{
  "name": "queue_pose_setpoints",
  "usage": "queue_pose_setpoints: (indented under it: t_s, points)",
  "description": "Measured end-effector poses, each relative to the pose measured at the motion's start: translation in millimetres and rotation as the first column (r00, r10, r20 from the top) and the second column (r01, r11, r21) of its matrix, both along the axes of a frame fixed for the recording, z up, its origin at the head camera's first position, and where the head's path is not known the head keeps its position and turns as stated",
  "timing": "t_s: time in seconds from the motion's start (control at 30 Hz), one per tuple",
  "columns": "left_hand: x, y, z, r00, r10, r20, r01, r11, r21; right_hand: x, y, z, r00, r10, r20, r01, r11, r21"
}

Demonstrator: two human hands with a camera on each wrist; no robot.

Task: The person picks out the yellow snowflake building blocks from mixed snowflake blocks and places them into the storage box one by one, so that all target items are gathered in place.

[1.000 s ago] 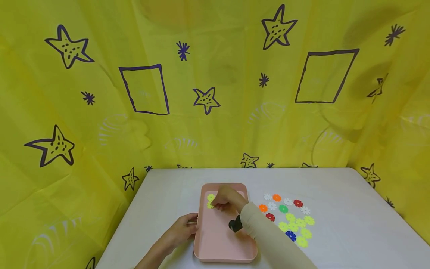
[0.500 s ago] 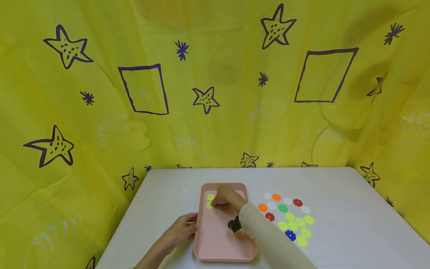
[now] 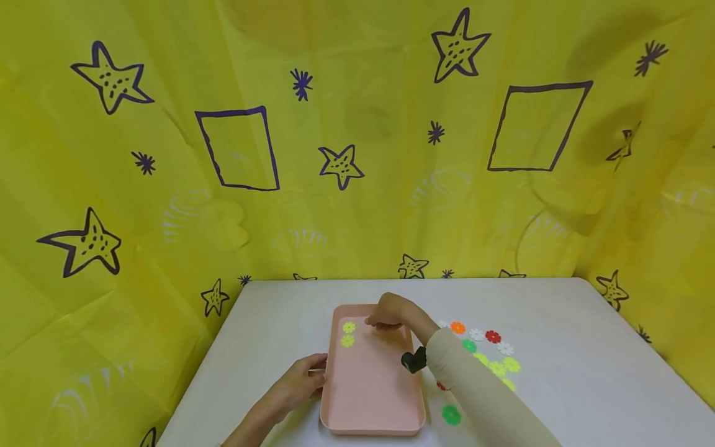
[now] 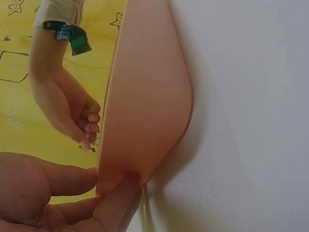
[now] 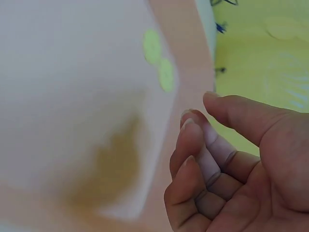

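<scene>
A pink tray [image 3: 374,397] lies on the table in the head view. Two yellow-green flower-shaped discs [image 3: 347,341] sit in its far left corner, one above the other. My left hand [image 3: 301,379] grips the tray's left wall, thumb at the rim and fingers against the outer side, as the left wrist view shows. Over the tray's far end hovers my right hand [image 3: 391,313], to the right of the discs. The right wrist view shows its fingers loosely curled, the thumb apart from them and nothing held. A dark wrist strap [image 3: 414,359] shows by the right sleeve.
Right of the tray, several flower discs lie loose on the white table [image 3: 603,372]: orange [image 3: 458,328], red [image 3: 493,336], white [image 3: 505,349] and yellow-green ones. A green disc [image 3: 451,415] lies near the tray's front right corner. My right sleeve [image 3: 475,385] covers part of them. A yellow patterned curtain [image 3: 380,211] stands behind.
My right hand has left the lower yellow-green disc and moved right and away towards the tray's far edge. Both discs now show whole. The left hand stays on the tray.
</scene>
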State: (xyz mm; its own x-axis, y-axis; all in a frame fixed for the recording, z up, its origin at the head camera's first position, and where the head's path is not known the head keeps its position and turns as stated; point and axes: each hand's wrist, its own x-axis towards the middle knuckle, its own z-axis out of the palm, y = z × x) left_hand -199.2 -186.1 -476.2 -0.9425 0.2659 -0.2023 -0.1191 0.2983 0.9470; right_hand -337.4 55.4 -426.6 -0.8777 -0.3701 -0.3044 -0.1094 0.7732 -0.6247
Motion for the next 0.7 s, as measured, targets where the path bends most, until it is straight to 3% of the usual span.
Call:
queue_pose_setpoints:
  t_s: [0.17, 0.33, 0.53, 0.7]
  points:
    - [-0.6, -0.6, 0.3, 1.000, -0.009, -0.001, 0.009, 1.000, 0.005, -2.2, 33, 12.6, 0.999, -0.003, -0.045, 0.002, 1.000, -0.006]
    - [-1.4, 1.1, 0.3, 1.000, -0.005, 0.002, 0.005, 1.000, -0.002, 2.1, 69, 15.6, 0.996, -0.004, -0.086, 0.009, 0.998, 0.057]
    - [-0.3, 0.8, 2.0, 1.000, -0.013, -0.001, 0.013, 1.000, -0.003, 16.8, 116, 12.1, 0.995, -0.021, -0.097, 0.034, 0.991, 0.126]
    - [0.3, -0.2, 2.3, 1.000, -0.017, 0.006, 0.017, 1.000, -0.003, 27.4, 146, 0.2, 0.994, -0.020, -0.108, 0.038, 0.985, 0.166]
